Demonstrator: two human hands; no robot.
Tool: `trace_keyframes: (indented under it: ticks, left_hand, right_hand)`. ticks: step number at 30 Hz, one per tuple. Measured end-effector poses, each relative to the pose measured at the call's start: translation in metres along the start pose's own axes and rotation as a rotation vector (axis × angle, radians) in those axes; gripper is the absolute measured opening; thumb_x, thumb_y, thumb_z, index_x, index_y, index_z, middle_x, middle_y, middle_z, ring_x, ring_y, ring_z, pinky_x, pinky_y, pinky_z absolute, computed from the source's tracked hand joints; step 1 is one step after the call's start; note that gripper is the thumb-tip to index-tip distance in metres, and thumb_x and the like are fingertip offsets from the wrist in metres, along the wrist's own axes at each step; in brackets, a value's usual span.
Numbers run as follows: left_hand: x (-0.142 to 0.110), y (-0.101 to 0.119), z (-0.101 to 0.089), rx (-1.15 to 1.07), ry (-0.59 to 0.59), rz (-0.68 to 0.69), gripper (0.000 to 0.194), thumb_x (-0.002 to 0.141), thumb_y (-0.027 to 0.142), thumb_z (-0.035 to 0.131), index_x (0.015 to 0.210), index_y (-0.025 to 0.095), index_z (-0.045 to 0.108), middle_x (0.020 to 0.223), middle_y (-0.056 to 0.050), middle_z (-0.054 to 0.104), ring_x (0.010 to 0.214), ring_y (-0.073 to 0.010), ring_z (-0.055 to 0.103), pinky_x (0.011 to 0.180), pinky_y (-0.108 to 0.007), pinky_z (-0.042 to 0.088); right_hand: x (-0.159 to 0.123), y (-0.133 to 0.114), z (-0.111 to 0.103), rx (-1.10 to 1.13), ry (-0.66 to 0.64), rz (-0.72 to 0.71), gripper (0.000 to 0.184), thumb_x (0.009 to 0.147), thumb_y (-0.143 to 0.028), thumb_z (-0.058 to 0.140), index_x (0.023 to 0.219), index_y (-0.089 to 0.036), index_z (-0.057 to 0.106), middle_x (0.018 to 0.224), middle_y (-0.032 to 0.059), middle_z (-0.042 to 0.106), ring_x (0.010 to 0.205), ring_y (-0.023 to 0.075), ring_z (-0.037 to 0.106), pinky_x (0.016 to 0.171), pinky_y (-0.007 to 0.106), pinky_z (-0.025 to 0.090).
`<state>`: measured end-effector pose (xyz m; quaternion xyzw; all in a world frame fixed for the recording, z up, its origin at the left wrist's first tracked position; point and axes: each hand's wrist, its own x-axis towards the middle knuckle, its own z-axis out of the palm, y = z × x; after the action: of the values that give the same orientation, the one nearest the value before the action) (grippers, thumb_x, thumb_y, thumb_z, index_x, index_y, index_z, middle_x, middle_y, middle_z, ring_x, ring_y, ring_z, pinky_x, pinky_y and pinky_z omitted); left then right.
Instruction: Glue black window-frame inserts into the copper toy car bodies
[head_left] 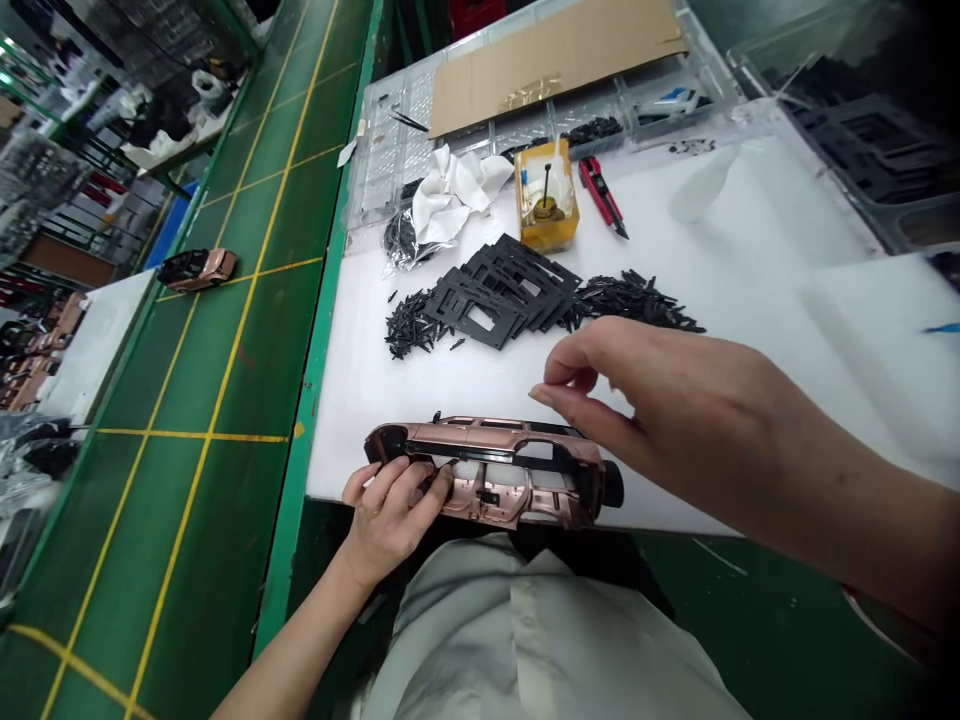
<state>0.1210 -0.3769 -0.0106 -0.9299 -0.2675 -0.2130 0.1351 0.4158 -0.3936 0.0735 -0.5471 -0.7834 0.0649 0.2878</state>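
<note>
A copper-coloured model car body (480,436) lies on its side at the front edge of the white table, its underside and inner panels facing me. My left hand (395,500) is closed round its left end, fingers reaching into the shell. Above and right of the car, my right hand (645,385) hovers with thumb and forefinger pinched; whatever sits between the tips is too small to make out. Just beyond it lie a pile of small black plastic parts (637,305) and a fanned stack of black rectangular frames (510,290). Another small black heap (412,325) is to the left.
A yellow cut-open container (547,225), a red utility knife (602,197) and crumpled white material (454,190) stand farther back. Cardboard (555,65) covers a clear compartment tray (382,130). Left of the table, another model car (196,268) sits on a green, yellow-lined surface.
</note>
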Motion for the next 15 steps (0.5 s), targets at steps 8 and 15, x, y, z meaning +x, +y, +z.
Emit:
trace_keyframes:
  ticks: [8,15]
  left_hand:
    - [0.012,-0.009,-0.002,-0.129,-0.057,-0.042,0.018,0.09,0.018,0.057,0.102,0.025,0.067,0.098,-0.004,0.067,0.107,-0.019,0.05,0.096,-0.037,0.03]
    - [0.037,-0.021,-0.004,-0.252,-0.14,-0.113,0.024,0.078,0.035,0.073,0.098,0.027,0.065,0.103,-0.001,0.064,0.107,-0.0196,0.051,0.092,-0.036,0.028]
  right_hand:
    - [0.039,0.032,0.011,0.004,-0.279,0.038,0.012,0.095,-0.021,0.054,0.084,-0.018,0.055,0.077,-0.0009,0.058,0.069,0.0142,0.053,0.055,0.025,0.028]
    - [0.102,0.047,0.067,-0.066,-0.389,-0.132,0.011,0.088,-0.009,0.058,0.084,-0.016,0.063,0.087,0.0039,0.059,0.083,0.0166,0.053,0.065,0.025,0.033]
